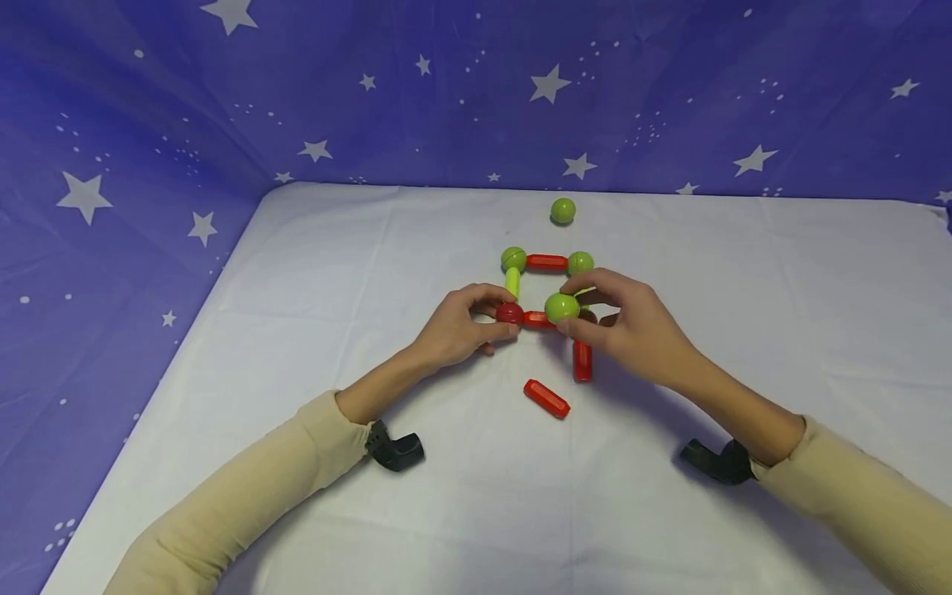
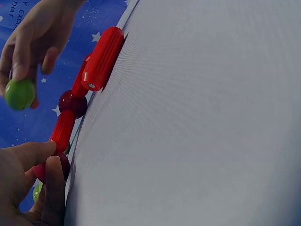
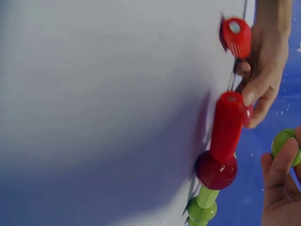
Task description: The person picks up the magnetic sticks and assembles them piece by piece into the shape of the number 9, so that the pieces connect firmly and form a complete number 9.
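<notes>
My left hand (image 1: 468, 326) pinches a dark red ball (image 1: 510, 314) at the near left corner of a square frame of balls and rods. My right hand (image 1: 628, 326) holds a light green ball (image 1: 561, 308); the left wrist view shows that ball (image 2: 20, 94) raised off the frame. Two green balls (image 1: 513, 259) form the far corners, joined by a red rod (image 1: 546, 262). Another dark red ball (image 3: 217, 170), at the near right corner, is mostly hidden by my right hand in the head view. From it a red rod (image 1: 583, 361) points toward me.
A loose red rod (image 1: 546, 398) lies on the white cloth (image 1: 476, 496) in front of the frame. Beyond the frame sits a loose green ball (image 1: 563, 211). Dark wrist mounts (image 1: 396, 448) show at both sleeves. A blue star-printed curtain (image 1: 446, 99) borders the table.
</notes>
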Action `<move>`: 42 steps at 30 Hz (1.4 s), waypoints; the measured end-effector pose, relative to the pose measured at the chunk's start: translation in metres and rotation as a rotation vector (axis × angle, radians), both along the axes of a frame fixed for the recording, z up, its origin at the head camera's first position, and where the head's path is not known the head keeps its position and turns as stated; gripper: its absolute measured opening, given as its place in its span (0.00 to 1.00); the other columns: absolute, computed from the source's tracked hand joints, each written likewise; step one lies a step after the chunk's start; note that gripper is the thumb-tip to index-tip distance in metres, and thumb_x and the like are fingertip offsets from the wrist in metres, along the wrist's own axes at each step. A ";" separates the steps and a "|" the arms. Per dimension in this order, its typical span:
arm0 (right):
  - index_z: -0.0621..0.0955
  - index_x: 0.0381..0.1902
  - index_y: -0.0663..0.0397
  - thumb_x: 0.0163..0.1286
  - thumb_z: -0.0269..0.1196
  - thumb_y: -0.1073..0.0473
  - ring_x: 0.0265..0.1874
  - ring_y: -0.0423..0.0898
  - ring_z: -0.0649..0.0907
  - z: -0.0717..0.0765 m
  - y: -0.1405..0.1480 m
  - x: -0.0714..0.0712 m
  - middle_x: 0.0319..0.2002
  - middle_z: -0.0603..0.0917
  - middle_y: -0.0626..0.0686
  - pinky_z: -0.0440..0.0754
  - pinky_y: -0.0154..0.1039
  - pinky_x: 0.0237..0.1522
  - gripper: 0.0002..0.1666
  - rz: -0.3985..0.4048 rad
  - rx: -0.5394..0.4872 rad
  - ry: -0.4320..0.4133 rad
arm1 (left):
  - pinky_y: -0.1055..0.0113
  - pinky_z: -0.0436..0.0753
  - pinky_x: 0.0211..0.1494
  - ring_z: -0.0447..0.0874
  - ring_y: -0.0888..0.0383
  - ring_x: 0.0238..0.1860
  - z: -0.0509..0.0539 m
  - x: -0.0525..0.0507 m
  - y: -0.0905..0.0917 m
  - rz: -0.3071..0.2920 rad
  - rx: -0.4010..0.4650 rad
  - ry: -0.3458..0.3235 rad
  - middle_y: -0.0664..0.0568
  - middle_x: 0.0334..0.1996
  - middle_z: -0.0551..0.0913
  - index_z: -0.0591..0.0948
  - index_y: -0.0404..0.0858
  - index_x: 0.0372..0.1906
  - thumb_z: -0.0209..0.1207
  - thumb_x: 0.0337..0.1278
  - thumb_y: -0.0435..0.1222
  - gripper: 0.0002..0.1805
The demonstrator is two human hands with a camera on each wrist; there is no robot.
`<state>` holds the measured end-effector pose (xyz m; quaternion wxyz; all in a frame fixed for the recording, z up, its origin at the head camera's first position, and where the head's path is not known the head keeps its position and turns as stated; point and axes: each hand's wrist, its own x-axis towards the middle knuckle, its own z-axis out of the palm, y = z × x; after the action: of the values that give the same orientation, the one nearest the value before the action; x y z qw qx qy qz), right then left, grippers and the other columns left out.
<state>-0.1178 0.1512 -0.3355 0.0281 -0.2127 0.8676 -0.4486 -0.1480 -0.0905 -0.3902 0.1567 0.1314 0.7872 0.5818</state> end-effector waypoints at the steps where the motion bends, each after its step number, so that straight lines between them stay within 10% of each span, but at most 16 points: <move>1: 0.80 0.51 0.57 0.62 0.70 0.64 0.44 0.50 0.82 -0.001 0.001 0.003 0.46 0.83 0.52 0.85 0.51 0.43 0.19 0.009 0.005 0.003 | 0.59 0.86 0.31 0.81 0.53 0.37 0.000 0.000 0.000 0.000 0.000 0.000 0.46 0.42 0.81 0.81 0.37 0.54 0.70 0.54 0.30 0.20; 23: 0.83 0.48 0.48 0.55 0.75 0.68 0.43 0.42 0.82 -0.013 0.020 0.045 0.42 0.82 0.42 0.84 0.36 0.30 0.23 0.151 0.090 -0.011 | 0.59 0.87 0.32 0.81 0.54 0.39 -0.001 0.001 -0.002 0.003 -0.006 -0.004 0.46 0.43 0.81 0.80 0.38 0.55 0.70 0.55 0.31 0.21; 42: 0.87 0.45 0.47 0.56 0.75 0.65 0.37 0.43 0.79 -0.016 0.023 0.050 0.43 0.80 0.44 0.84 0.35 0.34 0.19 0.151 0.169 -0.070 | 0.59 0.87 0.32 0.81 0.54 0.39 -0.001 0.001 0.000 -0.006 0.006 0.001 0.46 0.43 0.81 0.80 0.37 0.55 0.69 0.55 0.31 0.21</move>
<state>-0.0673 0.1744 -0.3513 0.1098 -0.2586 0.8824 -0.3774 -0.1474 -0.0907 -0.3914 0.1575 0.1345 0.7852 0.5835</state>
